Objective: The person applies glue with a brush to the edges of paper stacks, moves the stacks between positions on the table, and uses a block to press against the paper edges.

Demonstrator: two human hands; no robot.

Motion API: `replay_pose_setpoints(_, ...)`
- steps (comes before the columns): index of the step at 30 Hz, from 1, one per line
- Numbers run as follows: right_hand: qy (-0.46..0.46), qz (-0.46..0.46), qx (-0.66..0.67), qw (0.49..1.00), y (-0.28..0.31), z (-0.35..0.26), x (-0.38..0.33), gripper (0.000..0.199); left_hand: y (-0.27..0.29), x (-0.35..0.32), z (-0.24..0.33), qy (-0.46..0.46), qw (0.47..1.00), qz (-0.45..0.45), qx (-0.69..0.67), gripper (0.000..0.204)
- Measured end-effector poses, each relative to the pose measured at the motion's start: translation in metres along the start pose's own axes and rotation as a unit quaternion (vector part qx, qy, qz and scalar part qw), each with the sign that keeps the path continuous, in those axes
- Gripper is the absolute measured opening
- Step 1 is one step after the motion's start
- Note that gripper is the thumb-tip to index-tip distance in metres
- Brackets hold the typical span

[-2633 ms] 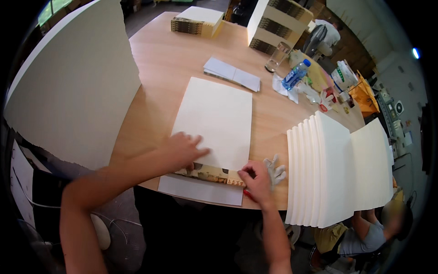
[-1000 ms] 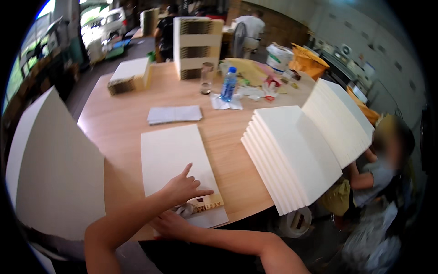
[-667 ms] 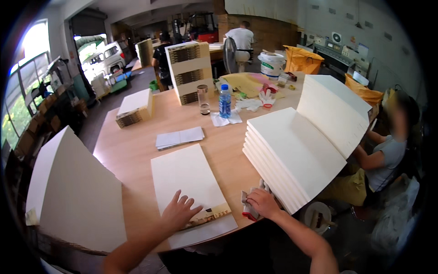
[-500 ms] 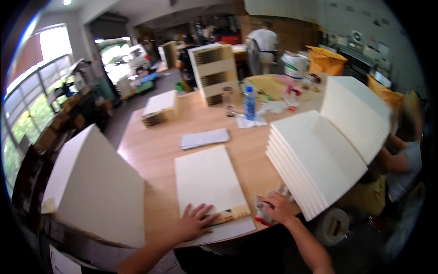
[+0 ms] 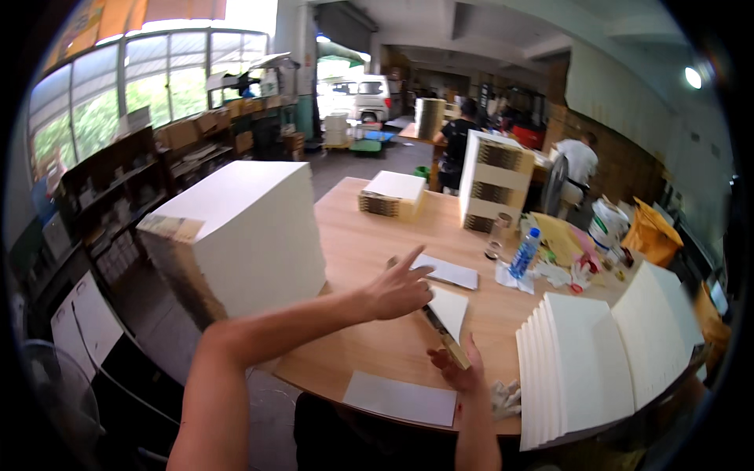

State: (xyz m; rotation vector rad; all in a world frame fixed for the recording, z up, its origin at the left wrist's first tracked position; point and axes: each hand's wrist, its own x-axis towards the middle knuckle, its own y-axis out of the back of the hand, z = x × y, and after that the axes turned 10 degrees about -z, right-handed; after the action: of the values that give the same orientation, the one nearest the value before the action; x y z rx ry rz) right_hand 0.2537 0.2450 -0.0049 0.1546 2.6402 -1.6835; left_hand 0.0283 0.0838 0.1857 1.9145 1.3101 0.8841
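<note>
While a light wood-grained table [image 5: 495,314] spans the middle, with a tall white paper block [image 5: 267,259] left, a thin white paper stack with tan-and-black printed edge [image 5: 452,314] tilts above it; the right hand [image 5: 465,377] holds its near end, the left hand [image 5: 397,292] overlaps its far end, index extended, grip unclear.

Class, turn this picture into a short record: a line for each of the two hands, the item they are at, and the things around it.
Left hand: across the paper bundle, index finger extended; contact unclear
Right hand: at the bundle's near end, grip partly hidden
Bundle state: white face, patterned edge, tilted
Table's near edge: white sheet
By right wrist: pale glove
Far left: tall paper stack
Far right: opened paper stack
Farther back: blue-capped bottle, clear glass
</note>
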Motion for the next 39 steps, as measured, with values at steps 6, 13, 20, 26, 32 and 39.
replay_pose_setpoints(6,0.189,-0.044,0.069,0.979,-0.095,0.048,0.066,0.047,0.152,-0.100,-0.046,0.047,0.986,0.100,0.121,0.003)
replay_pose_setpoints(13,0.150,-0.197,-0.211,0.946,-0.337,0.059,0.213,0.042,0.169,-0.354,-0.118,0.375,0.883,0.122,0.255,0.042)
replay_pose_setpoints(20,0.128,-0.076,-0.526,0.838,-0.409,0.119,0.289,0.042,0.116,-0.504,-0.152,0.548,0.771,0.143,-0.291,0.057)
replay_pose_setpoints(26,0.167,-0.101,-0.577,0.793,-0.410,0.122,0.291,0.045,0.117,-0.484,-0.146,0.578,0.657,0.194,-0.443,0.053)
replay_pose_setpoints(32,0.081,-0.165,-0.527,0.829,-0.397,0.106,0.273,0.053,0.092,-0.502,-0.148,0.490,0.614,0.335,-0.520,0.051)
replay_pose_setpoints(39,0.250,0.000,-0.634,0.732,-0.192,0.096,0.070,0.031,0.049,-0.426,-0.114,0.466,0.558,0.655,-0.205,0.033)
